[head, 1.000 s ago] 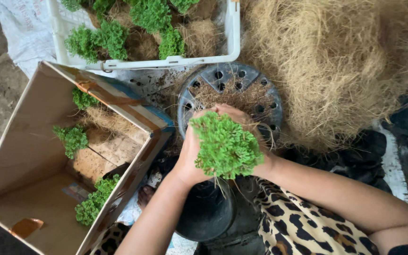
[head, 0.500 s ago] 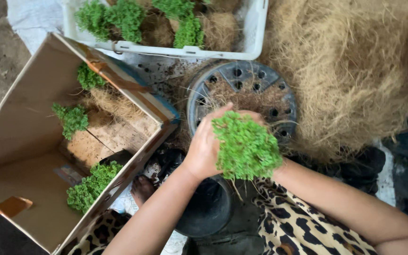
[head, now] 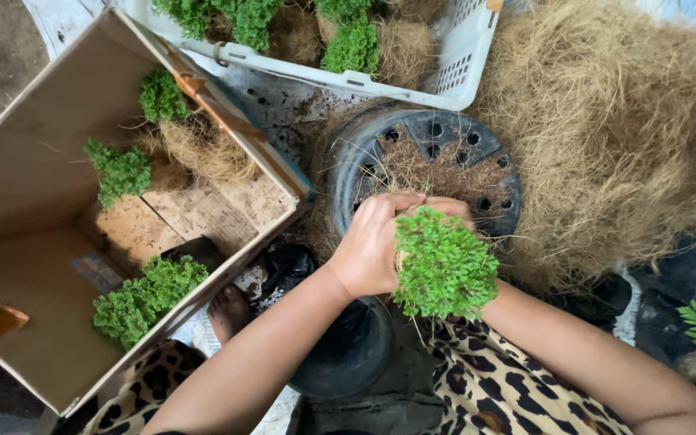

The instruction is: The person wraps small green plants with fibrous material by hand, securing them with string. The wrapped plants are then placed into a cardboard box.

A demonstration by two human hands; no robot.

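At the left of the frame lies an open cardboard box (head: 34, 242) holding three green leafy clumps (head: 142, 294) with brown fibre at their bases: one at the upper edge, one in the middle, one toward the lower centre. Above it, across the top of the frame, sits one white plastic crate (head: 412, 76) with more of the same clumps; at least three show, the rest cut off by the frame edge.

In the centre stands one black round pot (head: 445, 149) with holes in it, partly filled with brown fibre. Just below it, both hands meet around one plant clump (head: 445, 270). The left hand (head: 372, 250) has its fingers curled closed over the clump's fibre base. The right hand (head: 449, 208) is mostly hidden behind the foliage; its fingers show only at the top, wrapped against the same base. A second, smaller black pot (head: 348, 354) sits under the forearms.

At the right spreads one large heap of coconut fibre (head: 606, 137).

Compared with half a second ago, the clump and both hands sit in much the same place before the holed pot, and the box shows further left.
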